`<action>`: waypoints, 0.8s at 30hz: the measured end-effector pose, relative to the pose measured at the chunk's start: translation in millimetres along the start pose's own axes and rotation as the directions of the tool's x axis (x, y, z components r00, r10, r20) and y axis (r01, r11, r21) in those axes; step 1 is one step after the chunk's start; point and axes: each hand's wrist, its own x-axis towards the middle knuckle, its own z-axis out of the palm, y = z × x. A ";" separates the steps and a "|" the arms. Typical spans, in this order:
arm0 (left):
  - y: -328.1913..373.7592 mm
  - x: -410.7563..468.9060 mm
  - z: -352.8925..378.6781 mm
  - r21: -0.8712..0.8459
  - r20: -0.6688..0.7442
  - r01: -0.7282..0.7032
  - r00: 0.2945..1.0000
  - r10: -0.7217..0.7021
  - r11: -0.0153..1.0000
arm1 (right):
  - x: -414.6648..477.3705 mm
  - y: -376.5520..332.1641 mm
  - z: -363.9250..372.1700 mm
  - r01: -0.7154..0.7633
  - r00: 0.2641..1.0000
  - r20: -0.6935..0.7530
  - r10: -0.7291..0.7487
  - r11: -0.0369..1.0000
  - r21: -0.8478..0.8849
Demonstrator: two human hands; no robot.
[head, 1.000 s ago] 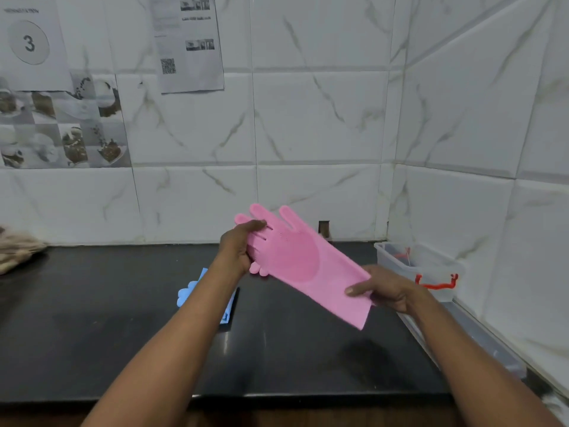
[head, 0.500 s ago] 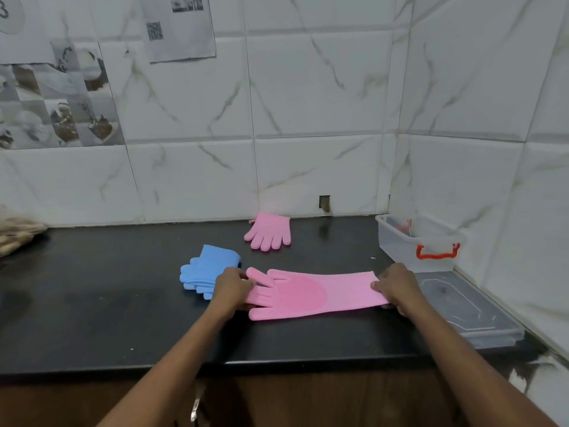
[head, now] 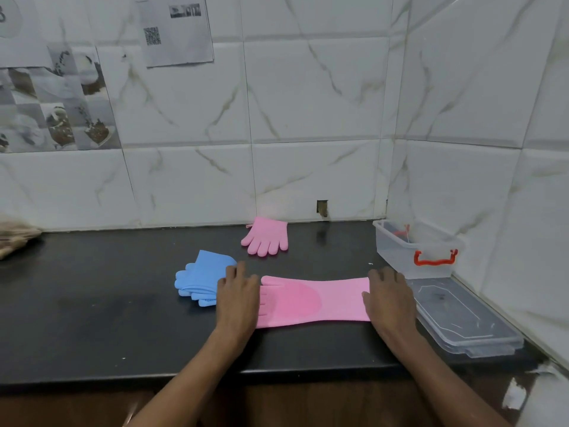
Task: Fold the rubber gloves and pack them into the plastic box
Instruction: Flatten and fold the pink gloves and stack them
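Lowered from mid-air within the last 1 s, the long pink rubber glove (head: pixel 311 300) now lies flat and stretched out on the black countertop (head: pixel 92 303), fingers to the left and cuff to the right. Left hand (head: pixel 237 294): flat, fingers extended, pressing on the glove's finger end. Right hand (head: pixel 389 298): likewise flat, on the cuff edge; neither hand grips anything. Judged stage: glove smoothed for its 1st fold, none yet made.

A stack of folded blue rubber gloves (head: pixel 200 278) lies just beside the left hand; whether they touch cannot be told. A 2nd pink rubber glove (head: pixel 268 235) lies near the tiled wall (head: pixel 308 118). The clear plastic box (head: pixel 397 260) with a red handle stands open in the right corner, and its clear flat lid (head: pixel 462 322) lies in front of it.

Hidden: the glove's fingertips under the left hand. Box contents are hard to make out through its hazy wall. A brownish item (head: pixel 15 238) is cut off at the left edge.
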 end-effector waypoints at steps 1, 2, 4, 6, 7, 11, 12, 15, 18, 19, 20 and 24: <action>1.9 3.2 0.0 -0.006 -0.062 -0.127 0.990 0.126 0.992 | 1.0 -2.9 -0.1 0.089 0.996 -0.027 -0.090 0.995 -0.049; 1.9 7.9 2.3 -0.084 -0.046 -0.230 0.973 0.227 0.970 | 2.1 -6.2 -0.8 0.175 0.985 -0.001 -0.175 0.984 -0.041; 2.8 14.0 8.4 -0.286 0.217 -0.288 0.910 0.354 0.914 | 4.4 -10.8 2.7 0.296 0.940 0.150 -0.305 0.952 0.083; 1.3 13.7 16.8 -0.281 0.421 -0.357 0.788 0.449 0.891 | 3.0 -10.9 10.7 0.303 0.864 0.362 -0.349 0.936 0.181; -1.7 13.5 21.4 -0.283 0.464 -0.381 0.749 0.473 0.880 | 2.2 -9.6 13.7 0.281 0.821 0.457 -0.343 0.939 0.199; -9.0 17.8 30.5 -0.292 0.525 -0.386 0.700 0.484 0.875 | 7.1 -6.4 18.9 0.226 0.723 0.628 -0.288 0.958 0.179; -8.1 18.3 30.3 -0.290 0.522 -0.386 0.703 0.483 0.876 | 11.3 -7.3 16.4 0.221 0.699 0.659 -0.278 0.960 0.171; -6.0 17.0 32.0 -0.283 0.490 -0.365 0.740 0.461 0.887 | 35.8 -19.2 2.0 0.231 0.698 0.675 -0.240 0.967 0.105; -8.1 12.8 27.4 -0.372 0.419 -0.328 0.776 0.472 0.869 | 69.8 -51.0 -14.1 0.238 0.838 0.455 -0.301 0.952 0.191; -10.2 10.9 24.1 -0.476 0.381 -0.253 0.804 0.457 0.842 | 80.3 -64.3 -13.6 0.240 0.865 0.371 -0.338 0.928 0.285; -12.8 8.4 18.9 -0.605 0.333 -0.139 0.851 0.407 0.784 | 89.1 -78.7 -10.5 0.245 0.876 0.306 -0.373 0.890 0.384; -24.5 4.7 7.7 -0.762 -0.010 -0.015 1.000 0.013 0.647 | 111.6 -134.2 16.0 0.343 0.805 0.254 -0.537 0.769 0.540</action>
